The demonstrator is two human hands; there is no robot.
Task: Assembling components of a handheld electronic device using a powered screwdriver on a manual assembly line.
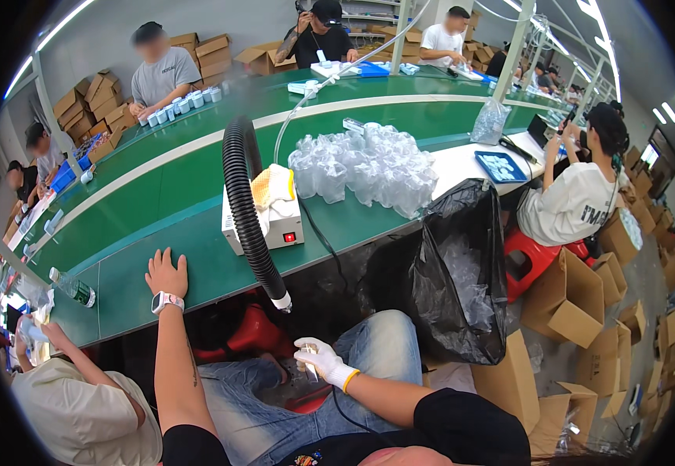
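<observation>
My bare left hand [167, 278], with a watch [168, 302] at its wrist, lies flat on the green table [131, 299] near the front edge, fingers spread and holding nothing. Above my lap, my right hand [320, 360] wears a white knit glove with a yellow cuff. Its fingers are curled round a small pale, shiny tool [311, 371] whose kind I cannot make out; a thin black cable runs down beside it. Between my hands hangs a black corrugated hose [242, 202] with a white end, in front of a white box [283, 231] with a red switch. A white and yellow glove [279, 186] rests on that box.
A heap of clear plastic pieces [364, 167] lies on the table. Right of my knees stands a black bin bag [462, 264] holding clear plastic. Cardboard boxes [566, 299] crowd the right floor. A bottle [73, 287] stands at left; people sit on both sides.
</observation>
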